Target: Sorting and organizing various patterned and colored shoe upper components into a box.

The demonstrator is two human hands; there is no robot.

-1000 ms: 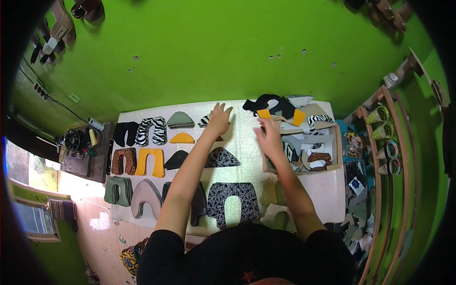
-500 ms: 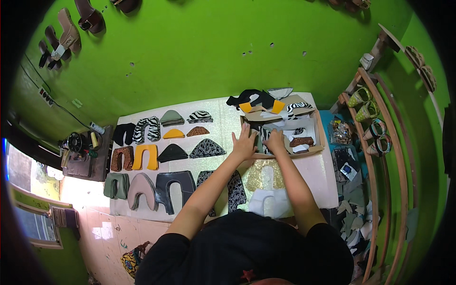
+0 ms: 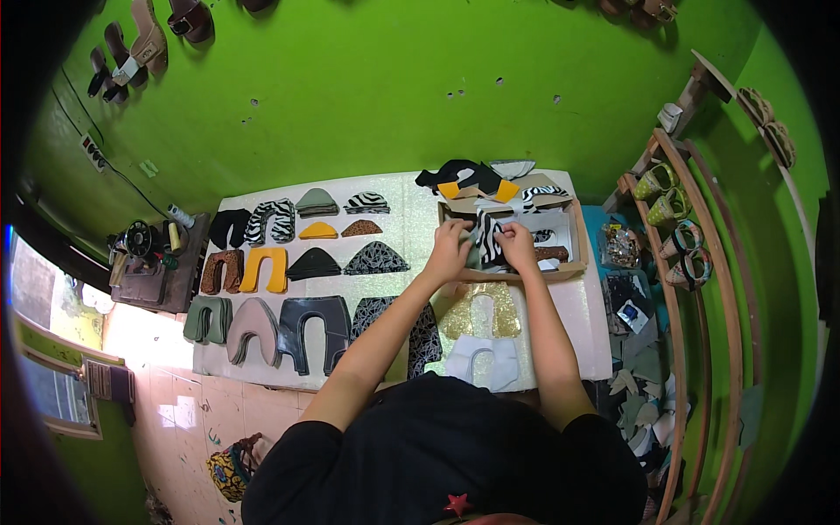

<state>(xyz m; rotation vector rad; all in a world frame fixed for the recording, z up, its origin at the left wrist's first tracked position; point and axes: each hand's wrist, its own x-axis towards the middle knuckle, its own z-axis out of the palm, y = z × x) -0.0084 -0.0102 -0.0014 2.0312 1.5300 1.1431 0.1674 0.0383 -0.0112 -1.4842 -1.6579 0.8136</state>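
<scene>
Over the open cardboard box [image 3: 573, 262], both my hands work with cut pieces of material. My right hand [image 3: 518, 245] pinches the edge of a black-and-white zebra-print piece [image 3: 489, 238], which is raised upright above the box's left half. At the box's left side is my left hand [image 3: 450, 250], its fingers bent against a grey-green piece beside the zebra print; its exact grip is partly hidden. Inside the box lie a brown spotted piece [image 3: 550, 253] and white scraps. Nearer me on the table are a gold U-shaped piece [image 3: 455, 322] and a white one [image 3: 503, 369].
Stacks of U-shaped and half-round pieces, such as a yellow stack [image 3: 264, 269] and a dark grey one [image 3: 293, 337], cover the table's left. Black scraps [image 3: 459, 175] lie behind the box. A wooden shoe rack [image 3: 682, 324] stands right; a sewing machine [image 3: 144, 267] stands left.
My hands have lifted the zebra-print piece up out of the box's contents. My left hand's spread fingers have bent inward, and the whole view has shifted slightly.
</scene>
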